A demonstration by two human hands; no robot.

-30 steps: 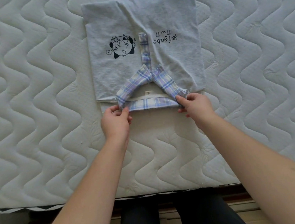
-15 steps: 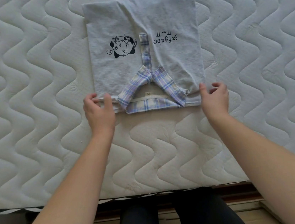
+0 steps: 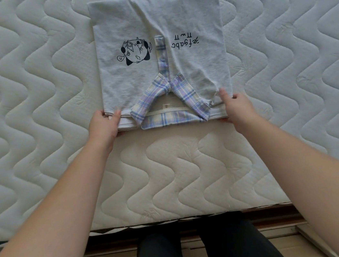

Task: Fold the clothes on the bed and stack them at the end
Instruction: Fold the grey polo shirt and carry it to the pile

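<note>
— Where's the shirt [image 3: 160, 44]?
— Lying folded on the bed [image 3: 33, 102], collar toward the near edge.
— And the hands?
— Left hand [image 3: 105, 125] and right hand [image 3: 237, 107] pinching the near corners, thumbs on top.

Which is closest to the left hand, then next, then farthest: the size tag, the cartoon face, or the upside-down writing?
From the left hand:
1. Cartoon face, just beyond it.
2. Size tag, inside the collar.
3. Writing, far right.
The first two are nearly tied.
</note>
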